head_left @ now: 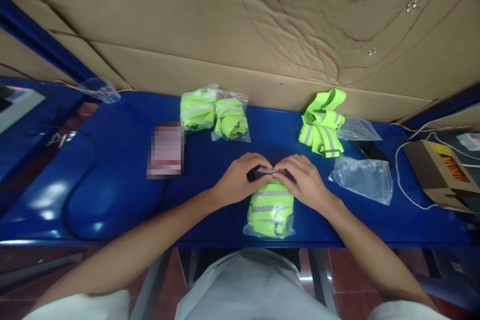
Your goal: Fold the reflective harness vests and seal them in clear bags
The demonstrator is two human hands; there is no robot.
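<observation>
A clear plastic bag holding a folded neon-yellow reflective strap [270, 207] lies near the table's front edge. Both hands meet at its upper end. From the left, my left hand [243, 176] has its fingers closed around the bag's top. My right hand [304, 179] pinches the same edge, close beside the left fingertips. Something black [255, 174] shows at the thumbs of both hands; I cannot make out what it is. Beyond the right hand sits a loose folded reflective strap [322, 125] with a black buckle. A flat clear zip bag [362, 177] lies right of my right hand.
Two bagged straps [198, 109] stand at the back of the blue table [123, 160]. A blurred-out pinkish item [166, 151] lies left of my hands. Another clear bag [358, 128], a dark flat object [371, 151], a white cable [403, 180] and an open cardboard box [431, 175] are at right.
</observation>
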